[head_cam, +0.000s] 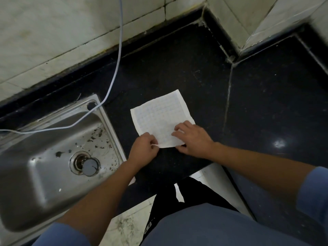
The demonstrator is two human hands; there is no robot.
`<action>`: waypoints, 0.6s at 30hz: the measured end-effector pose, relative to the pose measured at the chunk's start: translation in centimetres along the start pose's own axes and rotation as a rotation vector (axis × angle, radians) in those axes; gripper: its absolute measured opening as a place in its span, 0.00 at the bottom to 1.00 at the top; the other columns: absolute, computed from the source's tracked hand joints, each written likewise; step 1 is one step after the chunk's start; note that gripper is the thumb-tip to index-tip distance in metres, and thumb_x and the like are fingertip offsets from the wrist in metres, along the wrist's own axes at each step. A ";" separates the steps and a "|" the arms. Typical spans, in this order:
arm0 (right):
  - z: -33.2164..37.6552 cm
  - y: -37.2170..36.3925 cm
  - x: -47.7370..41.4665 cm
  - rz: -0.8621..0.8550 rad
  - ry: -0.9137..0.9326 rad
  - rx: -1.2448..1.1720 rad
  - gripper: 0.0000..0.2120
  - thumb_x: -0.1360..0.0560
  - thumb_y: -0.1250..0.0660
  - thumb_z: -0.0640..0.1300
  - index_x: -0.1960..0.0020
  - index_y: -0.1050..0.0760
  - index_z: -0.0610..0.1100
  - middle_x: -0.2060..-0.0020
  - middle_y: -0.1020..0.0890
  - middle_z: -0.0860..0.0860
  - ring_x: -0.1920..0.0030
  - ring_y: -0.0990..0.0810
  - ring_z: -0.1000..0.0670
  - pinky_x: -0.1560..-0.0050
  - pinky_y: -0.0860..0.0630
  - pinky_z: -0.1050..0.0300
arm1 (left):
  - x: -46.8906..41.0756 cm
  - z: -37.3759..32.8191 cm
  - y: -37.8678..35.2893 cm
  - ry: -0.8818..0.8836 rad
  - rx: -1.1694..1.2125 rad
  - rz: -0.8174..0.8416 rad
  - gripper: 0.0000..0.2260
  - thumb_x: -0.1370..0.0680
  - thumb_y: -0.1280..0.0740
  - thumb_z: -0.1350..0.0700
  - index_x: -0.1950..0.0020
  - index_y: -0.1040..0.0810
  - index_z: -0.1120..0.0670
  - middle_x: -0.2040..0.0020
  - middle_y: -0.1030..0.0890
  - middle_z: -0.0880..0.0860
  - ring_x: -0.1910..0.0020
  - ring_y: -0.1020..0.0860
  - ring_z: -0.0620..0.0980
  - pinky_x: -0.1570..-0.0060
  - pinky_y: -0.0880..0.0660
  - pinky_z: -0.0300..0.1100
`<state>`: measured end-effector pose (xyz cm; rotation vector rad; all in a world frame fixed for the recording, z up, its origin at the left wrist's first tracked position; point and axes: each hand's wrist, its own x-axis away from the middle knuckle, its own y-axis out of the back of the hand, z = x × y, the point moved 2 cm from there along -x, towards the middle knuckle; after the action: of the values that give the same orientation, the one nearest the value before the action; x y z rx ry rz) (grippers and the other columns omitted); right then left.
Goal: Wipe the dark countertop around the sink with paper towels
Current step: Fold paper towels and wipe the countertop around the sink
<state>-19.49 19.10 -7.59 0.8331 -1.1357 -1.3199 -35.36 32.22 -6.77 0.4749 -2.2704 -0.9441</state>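
A white quilted paper towel (pixel 158 118) lies flat on the dark countertop (pixel 177 68), just right of the steel sink (pixel 44 157). My left hand (pixel 143 150) pinches the towel's near left corner between thumb and fingers. My right hand (pixel 191 139) rests on the towel's near right part, its fingers curled down onto the sheet and its thumb at the near edge.
A thin pale cable (pixel 119 55) hangs down the tiled wall (pixel 53 32) and loops across the sink. The sink basin holds dark debris and a drain plug (pixel 90 166). The countertop turns a corner at the right (pixel 275 95). Its front edge runs just below my hands.
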 end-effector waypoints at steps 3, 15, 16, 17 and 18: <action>0.0 -1.0 0.0 0.052 -0.080 0.021 0.14 0.33 0.29 0.50 0.49 0.20 0.46 0.47 0.23 0.47 0.47 0.24 0.44 0.60 0.23 0.51 | 0.6 0.3 1.6 -0.003 -0.020 0.027 0.03 0.27 0.34 0.61 0.55 0.22 0.55 0.54 0.24 0.50 0.56 0.25 0.49 0.56 0.27 0.42; -0.6 -1.0 3.9 -0.059 -0.067 -0.174 0.10 0.30 0.37 0.48 0.53 0.19 0.49 0.59 0.18 0.54 0.56 0.20 0.50 0.65 0.27 0.60 | 3.4 0.4 -3.9 -0.133 -0.484 0.035 0.12 0.29 0.33 0.53 0.48 0.25 0.57 0.50 0.26 0.55 0.50 0.27 0.57 0.54 0.31 0.49; -0.7 -0.9 4.2 -0.072 -0.058 -0.167 0.12 0.30 0.39 0.50 0.54 0.19 0.49 0.59 0.18 0.55 0.57 0.19 0.50 0.65 0.27 0.61 | 3.3 0.6 -3.8 -0.131 -0.475 0.020 0.08 0.30 0.33 0.58 0.52 0.24 0.58 0.52 0.25 0.56 0.52 0.26 0.57 0.57 0.31 0.49; -0.9 -1.0 4.7 -0.069 -0.042 -0.147 0.13 0.29 0.41 0.51 0.55 0.19 0.49 0.60 0.19 0.55 0.57 0.20 0.50 0.66 0.27 0.61 | 3.4 1.0 -3.6 -0.138 -0.467 0.022 0.06 0.31 0.33 0.61 0.55 0.24 0.58 0.54 0.24 0.57 0.53 0.25 0.58 0.59 0.31 0.49; -1.2 -1.2 5.2 -0.052 -0.021 -0.117 0.13 0.29 0.41 0.51 0.56 0.19 0.49 0.60 0.19 0.55 0.58 0.20 0.50 0.67 0.28 0.61 | 3.5 1.3 -3.3 -0.150 -0.462 0.045 0.05 0.31 0.33 0.63 0.56 0.23 0.58 0.56 0.23 0.56 0.54 0.25 0.58 0.59 0.31 0.49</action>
<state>-19.24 13.65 -8.24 0.7690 -1.0484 -1.4272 -38.54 28.78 -8.47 0.1534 -2.0835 -1.4700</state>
